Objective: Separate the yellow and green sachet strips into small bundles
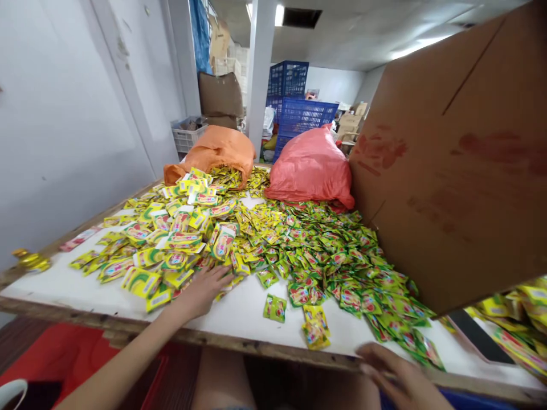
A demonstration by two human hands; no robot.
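Sorting step: left hand [200,291] spread flat on sachets [179,239] on counter [248,316]; right hand [401,378] grip unclear, possibly curled. Next: gather 1 handful.

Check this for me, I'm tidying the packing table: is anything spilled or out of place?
Yes. Sachets lie loose across the table, spilling from the open orange bag. One gold wrapper sits alone at the far left edge. The left hand rests flat on the pile; the right hand is at the near edge.
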